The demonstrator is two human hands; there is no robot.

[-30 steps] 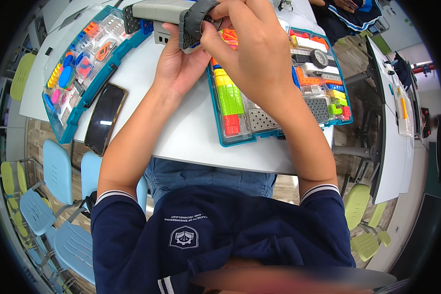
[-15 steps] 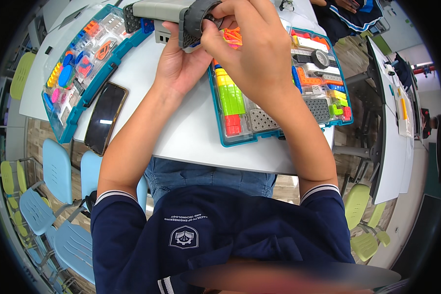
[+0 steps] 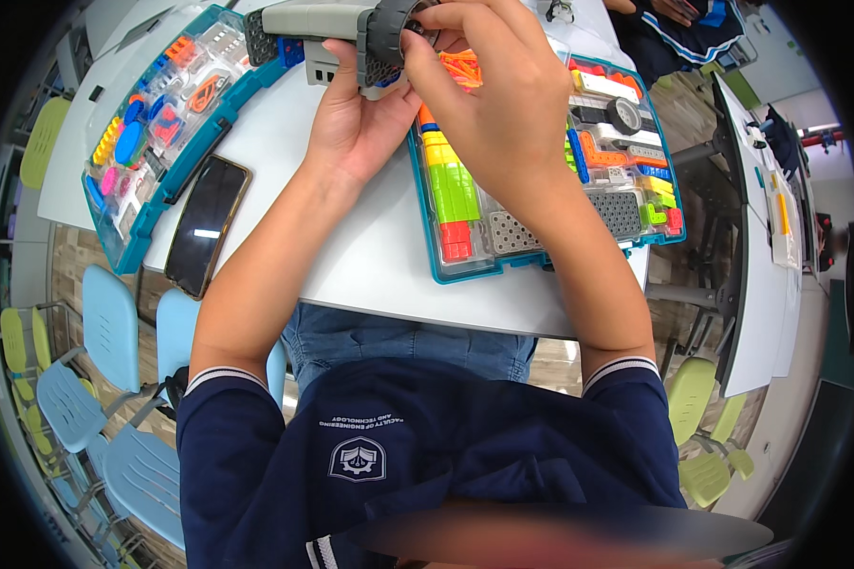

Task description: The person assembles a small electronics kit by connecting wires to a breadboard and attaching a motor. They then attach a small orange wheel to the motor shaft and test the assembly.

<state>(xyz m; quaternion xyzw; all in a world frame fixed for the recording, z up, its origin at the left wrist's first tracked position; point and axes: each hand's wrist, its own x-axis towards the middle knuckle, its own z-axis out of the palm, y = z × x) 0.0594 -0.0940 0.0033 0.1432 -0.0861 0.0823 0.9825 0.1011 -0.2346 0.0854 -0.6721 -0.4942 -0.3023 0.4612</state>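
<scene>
At the far edge of the view, my left hand (image 3: 351, 128) supports a grey and white model (image 3: 313, 19) built of plastic construction pieces, its thumb pressed up against the body. A dark grey wheel (image 3: 384, 43) sits at the model's right end, beside a grey perforated plate. My right hand (image 3: 517, 104) closes on this wheel, with thumb and fingers at its outer face near the hub. Whether a small part lies between those fingertips is hidden. Blue pieces (image 3: 290, 52) show on the model's left side.
Under my right forearm lies a teal-rimmed case (image 3: 465, 276) of sorted coloured building pieces. Another teal-edged case (image 3: 192, 142) stands open at the left, a phone (image 3: 207, 228) beside it. Blue chairs (image 3: 111, 327) are at left; another person's hand (image 3: 674, 9) shows at the top right.
Both hands and the model have shifted slightly to the right. My right hand still grips the wheel, and my left still holds the body.
</scene>
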